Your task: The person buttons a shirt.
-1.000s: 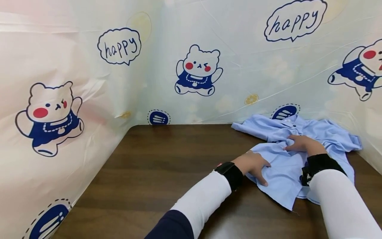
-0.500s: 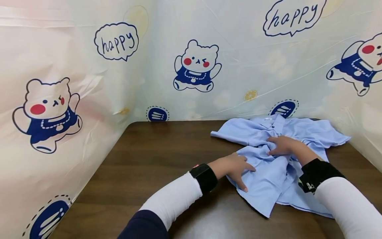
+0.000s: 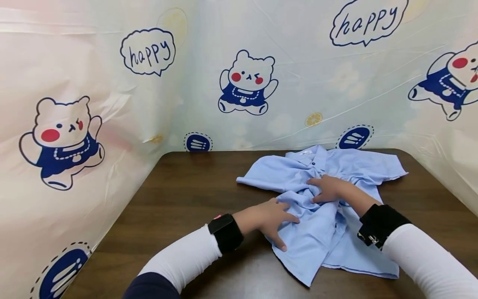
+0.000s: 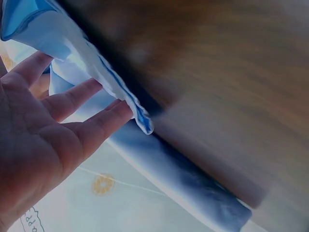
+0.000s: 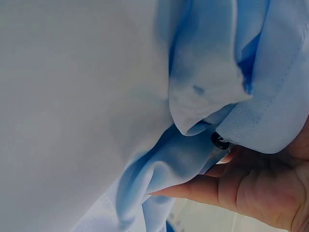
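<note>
A light blue short-sleeved shirt lies rumpled on the brown table, its collar toward the back wall and its hem toward me. My left hand rests on the shirt's left side with fingers spread; in the left wrist view its straight fingers touch the edge of the cloth. Across the bunched middle, below the collar, lies my right hand. In the right wrist view, one extended finger touches the folds beside a dark button; cloth hides part of the other fingers.
The dark wood table extends left of the shirt and in front of it. A pale printed sheet with cartoon bears hangs behind the table and along both sides. Black bands circle both wrists.
Both hands have moved left and toward me, and the shirt has slid with them across the table. Its collar now lies further left, and its right sleeve has come away from the right side.
</note>
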The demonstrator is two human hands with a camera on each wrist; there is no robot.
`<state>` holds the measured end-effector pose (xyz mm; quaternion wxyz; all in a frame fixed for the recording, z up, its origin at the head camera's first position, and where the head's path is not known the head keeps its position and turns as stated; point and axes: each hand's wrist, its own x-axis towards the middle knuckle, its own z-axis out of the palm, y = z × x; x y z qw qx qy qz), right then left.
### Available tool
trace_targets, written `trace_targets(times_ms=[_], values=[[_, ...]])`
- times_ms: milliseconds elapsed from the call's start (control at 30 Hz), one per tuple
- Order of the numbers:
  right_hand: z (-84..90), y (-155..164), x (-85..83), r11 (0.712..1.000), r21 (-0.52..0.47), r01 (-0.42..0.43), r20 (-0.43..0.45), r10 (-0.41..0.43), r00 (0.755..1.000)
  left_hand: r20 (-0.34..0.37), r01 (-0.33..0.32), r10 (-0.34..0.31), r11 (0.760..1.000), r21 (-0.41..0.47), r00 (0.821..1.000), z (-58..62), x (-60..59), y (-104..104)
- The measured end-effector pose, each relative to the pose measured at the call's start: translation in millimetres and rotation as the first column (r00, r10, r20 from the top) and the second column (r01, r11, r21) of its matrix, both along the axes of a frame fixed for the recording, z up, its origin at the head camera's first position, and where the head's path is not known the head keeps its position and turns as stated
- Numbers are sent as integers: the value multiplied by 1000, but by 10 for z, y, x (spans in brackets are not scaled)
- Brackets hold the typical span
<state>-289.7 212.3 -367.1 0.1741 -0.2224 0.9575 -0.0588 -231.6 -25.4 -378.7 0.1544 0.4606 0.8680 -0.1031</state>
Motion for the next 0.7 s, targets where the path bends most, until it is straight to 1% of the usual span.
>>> trace_targets(times_ms=[133,267,367,533,700], values=[[-10,-199,64,1000,-1,-26,-1,26,1000,7,-2,1,1000,21,1000,1,64,-205],[-22,-419,128,999,4,-42,1,42,999,35,-28,27,999,43,999,-3,118,-395],[-22,-587,163,999,15,-46,-4,46,999,45,-54,52,997,48,998,16,159,-518],[-39,-847,193,999,16,-50,-30,50,998,43,-94,91,994,63,995,29,214,-713],[-58,-1063,226,998,8,-65,-53,65,996,34,-129,127,988,87,991,45,239,-859]])
